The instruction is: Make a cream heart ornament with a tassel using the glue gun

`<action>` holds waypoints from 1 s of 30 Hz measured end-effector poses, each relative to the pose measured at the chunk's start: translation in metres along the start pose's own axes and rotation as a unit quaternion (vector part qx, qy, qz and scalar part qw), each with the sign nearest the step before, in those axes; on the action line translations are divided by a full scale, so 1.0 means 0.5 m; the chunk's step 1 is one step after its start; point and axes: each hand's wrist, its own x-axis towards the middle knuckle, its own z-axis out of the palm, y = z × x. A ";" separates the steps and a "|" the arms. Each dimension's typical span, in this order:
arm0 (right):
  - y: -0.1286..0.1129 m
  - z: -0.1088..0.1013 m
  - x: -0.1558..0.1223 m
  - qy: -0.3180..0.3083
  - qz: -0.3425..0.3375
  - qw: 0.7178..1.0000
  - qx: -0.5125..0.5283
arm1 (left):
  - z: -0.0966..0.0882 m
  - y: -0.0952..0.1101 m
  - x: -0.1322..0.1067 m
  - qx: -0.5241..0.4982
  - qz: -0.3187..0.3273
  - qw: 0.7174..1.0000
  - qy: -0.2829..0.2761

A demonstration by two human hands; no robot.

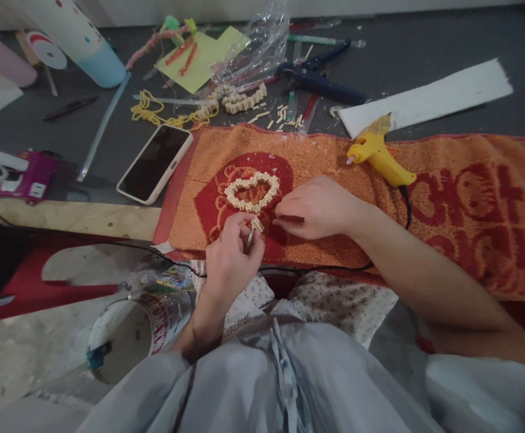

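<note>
My left hand is closed at the towel's front edge. Its fingers pinch a slim metal tool, perhaps tweezers, with a small cluster of pale wooden pieces at the tip. Just beyond lies a heart-shaped ring of short pale wooden pieces, flat on the orange towel. To its right, my right hand hovers over the towel, fingertips drawn together; whether something tiny is between them is hidden. A yellow glue gun rests farther right on the towel, its nozzle toward the left.
Blue cutters, clear plastic wrap, loose wooden bits and a white strip lie behind the towel. A phone sits at left. The black cord runs along the front edge, above a bucket.
</note>
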 end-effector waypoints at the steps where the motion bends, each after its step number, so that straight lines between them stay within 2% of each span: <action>1: 0.000 0.000 0.000 -0.001 0.000 1.000 0.001 | 0.001 -0.002 0.000 -0.001 0.010 1.000 0.001; 9: 0.001 0.003 0.000 0.009 -0.008 1.000 -0.008 | 0.013 -0.027 -0.002 0.024 0.100 0.994 0.026; 14: 0.004 0.013 -0.002 0.055 -0.032 0.998 -0.002 | 0.012 -0.034 0.005 0.046 0.175 0.982 0.050; 21: 0.007 0.021 -0.003 0.094 -0.066 0.993 0.002 | 0.017 -0.036 0.010 0.051 0.192 0.978 0.071; 30: 0.013 0.032 -0.007 0.147 -0.101 0.984 -0.003 | 0.020 -0.044 0.009 0.030 0.198 0.978 0.057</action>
